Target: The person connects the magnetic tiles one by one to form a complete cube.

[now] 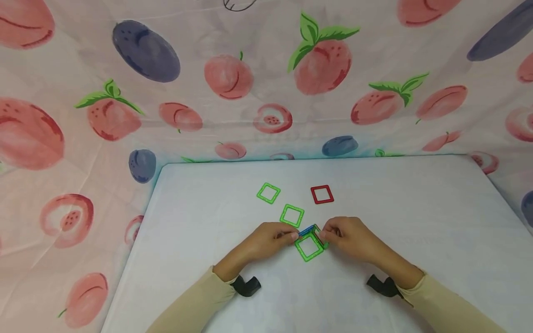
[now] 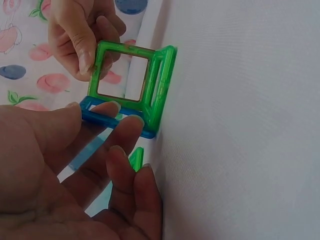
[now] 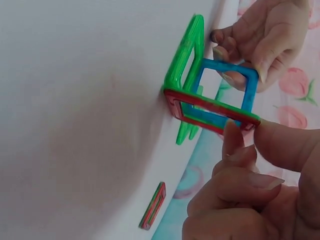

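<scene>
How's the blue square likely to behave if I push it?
The blue square looks stiff, its sides straight. Its open middle suggests it's light for its size. Standing on edge with the left hand pinching it, it may tip if pushed.

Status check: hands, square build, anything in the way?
Left hand pinching blue square, right hand pinching red-and-green side. Both pieces upright against green base. Loose green square close beyond left hand; nothing looks in the way.
</scene>
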Demonstrator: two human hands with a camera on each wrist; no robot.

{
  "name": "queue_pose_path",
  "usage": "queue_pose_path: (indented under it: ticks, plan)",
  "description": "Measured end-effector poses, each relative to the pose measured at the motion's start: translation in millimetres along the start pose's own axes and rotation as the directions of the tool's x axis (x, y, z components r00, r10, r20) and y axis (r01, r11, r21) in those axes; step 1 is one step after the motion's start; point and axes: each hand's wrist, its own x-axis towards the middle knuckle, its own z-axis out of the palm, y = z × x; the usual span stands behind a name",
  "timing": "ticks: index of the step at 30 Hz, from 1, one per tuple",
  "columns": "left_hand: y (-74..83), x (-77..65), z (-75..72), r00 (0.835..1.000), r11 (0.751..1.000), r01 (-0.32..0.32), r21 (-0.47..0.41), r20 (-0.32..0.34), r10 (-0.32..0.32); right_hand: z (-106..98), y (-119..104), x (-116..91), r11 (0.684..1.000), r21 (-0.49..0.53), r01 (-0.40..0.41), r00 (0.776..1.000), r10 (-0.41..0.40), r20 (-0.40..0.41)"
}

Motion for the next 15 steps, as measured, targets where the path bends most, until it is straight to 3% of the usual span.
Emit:
queue_pose_path:
  ticks: [9,15]
  plan:
    - [2.5,-1.4,-0.3,0.999,0.999,0.032,0.001,-0.004,-0.032,-6.8,7.5,-7.7,0.995,-0.052,0.088,0.996,-0.089,-0.01]
    - [2.6,-2.4,-0.4,1.0,1.0,0.021,-0.013,0.022,-0.021,-4.7,9.3,-5.9,0.989,-0.073,0.126,0.991,-0.129,-0.04]
